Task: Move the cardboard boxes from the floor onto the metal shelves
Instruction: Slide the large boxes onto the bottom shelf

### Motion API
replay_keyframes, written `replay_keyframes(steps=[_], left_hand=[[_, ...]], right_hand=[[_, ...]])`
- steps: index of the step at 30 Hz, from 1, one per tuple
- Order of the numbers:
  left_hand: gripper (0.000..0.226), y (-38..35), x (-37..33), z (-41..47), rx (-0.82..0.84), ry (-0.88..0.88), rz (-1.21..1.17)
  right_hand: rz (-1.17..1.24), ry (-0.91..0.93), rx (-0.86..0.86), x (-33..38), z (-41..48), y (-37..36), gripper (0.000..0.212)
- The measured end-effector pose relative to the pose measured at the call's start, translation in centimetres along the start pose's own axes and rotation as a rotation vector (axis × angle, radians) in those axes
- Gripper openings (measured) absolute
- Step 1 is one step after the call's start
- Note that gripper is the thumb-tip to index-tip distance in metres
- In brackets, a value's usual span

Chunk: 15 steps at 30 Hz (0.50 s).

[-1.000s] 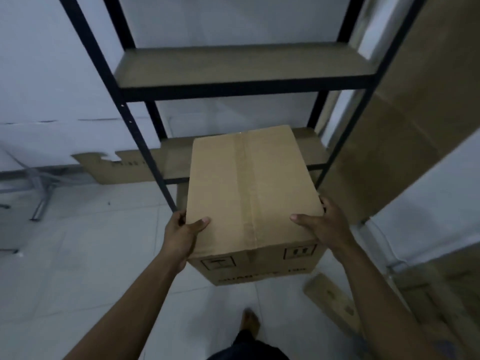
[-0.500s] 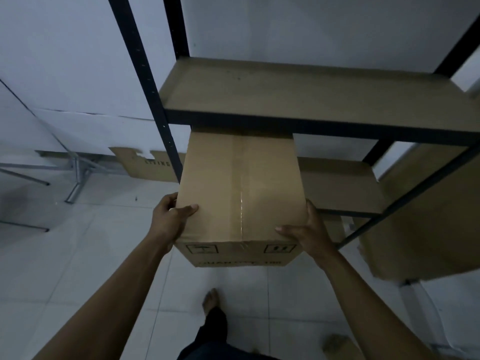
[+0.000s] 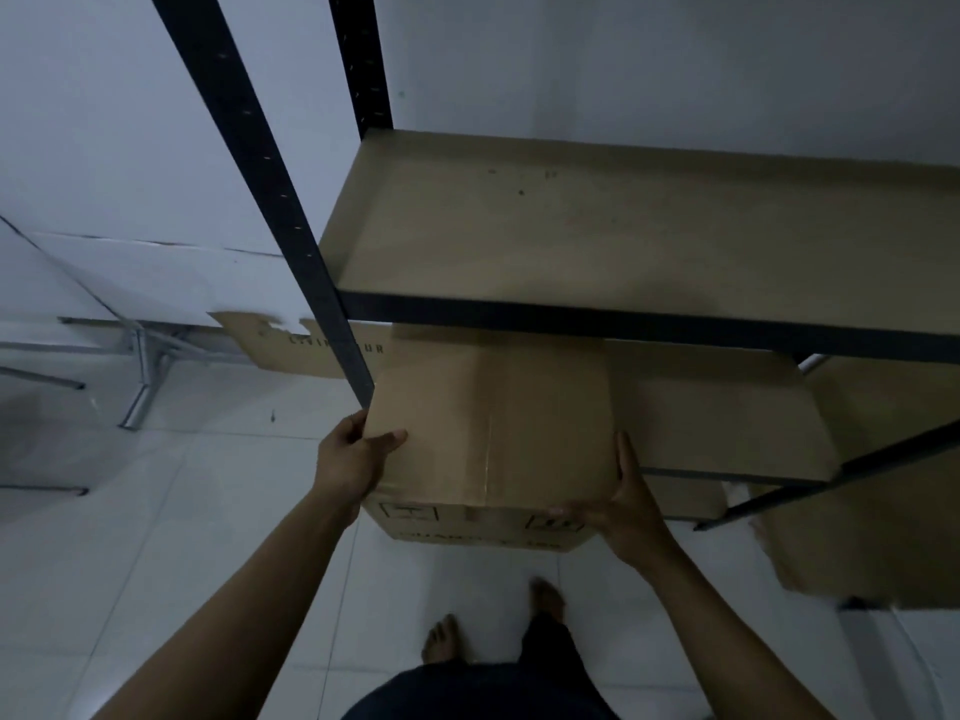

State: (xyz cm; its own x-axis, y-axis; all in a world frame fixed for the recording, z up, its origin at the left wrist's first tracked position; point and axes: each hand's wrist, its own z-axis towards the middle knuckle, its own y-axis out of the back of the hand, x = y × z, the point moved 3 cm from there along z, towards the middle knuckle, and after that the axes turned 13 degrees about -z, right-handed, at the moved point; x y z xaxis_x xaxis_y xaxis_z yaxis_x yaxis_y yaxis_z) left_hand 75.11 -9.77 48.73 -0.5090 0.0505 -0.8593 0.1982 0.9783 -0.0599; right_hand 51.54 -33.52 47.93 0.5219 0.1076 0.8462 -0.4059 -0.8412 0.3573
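A taped brown cardboard box (image 3: pixel 493 433) sits partly on the lower shelf board (image 3: pixel 727 418) of the black metal shelf unit, its far end hidden under the upper shelf board (image 3: pixel 623 231). Its near end sticks out past the shelf's front edge. My left hand (image 3: pixel 353 459) grips the box's near left corner, thumb on top. My right hand (image 3: pixel 623 506) holds the near right corner, fingers along the side and front face.
The black front-left upright (image 3: pixel 270 184) stands just left of the box. A torn cardboard sheet (image 3: pixel 291 345) leans on the white wall. Metal table legs (image 3: pixel 140 376) stand at left. More cardboard (image 3: pixel 883 511) leans at right. Bare feet (image 3: pixel 493 626) stand on white floor tiles.
The box has gone further in under the upper shelf and lower onto the lower board. Both hands stayed on its near corners. I have stepped closer to the shelf.
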Motion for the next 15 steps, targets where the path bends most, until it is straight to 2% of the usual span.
replay_keyframes(steps=[2, 3, 6, 7, 8, 12, 15], left_hand=[[0.036, -1.0, -0.3, 0.5, -0.11, 0.079, -0.001], [0.042, -1.7, -0.4, 0.7, -0.159, 0.146, -0.008], [0.081, -3.6, -0.7, 1.0, -0.23, 0.4, -0.118], [0.086, -4.0, -0.8, 1.1, -0.233, 0.429, -0.201], [0.081, -4.3, -1.0, 1.5, -0.23, 0.425, -0.284], [0.03, -4.8, -1.0, 2.1, -0.273, 0.317, -0.484], [0.02, -5.8, -0.8, 2.5, -0.297, 0.238, -0.576]], right_hand=[[-0.023, -0.031, -0.052, 0.0, 1.3, 0.6, 0.134], [-0.046, -0.025, -0.086, 0.0, 1.9, 0.8, 0.129], [-0.074, -0.056, -0.165, 0.3, 3.1, 1.2, 0.102], [-0.08, -0.072, -0.186, 0.2, 3.3, 1.2, 0.093], [-0.1, -0.084, -0.205, 0.1, 3.6, 1.2, 0.087], [-0.137, -0.09, -0.229, 0.5, 5.4, 1.3, 0.072], [-0.111, -0.098, -0.24, 1.7, 6.9, 1.4, 0.067]])
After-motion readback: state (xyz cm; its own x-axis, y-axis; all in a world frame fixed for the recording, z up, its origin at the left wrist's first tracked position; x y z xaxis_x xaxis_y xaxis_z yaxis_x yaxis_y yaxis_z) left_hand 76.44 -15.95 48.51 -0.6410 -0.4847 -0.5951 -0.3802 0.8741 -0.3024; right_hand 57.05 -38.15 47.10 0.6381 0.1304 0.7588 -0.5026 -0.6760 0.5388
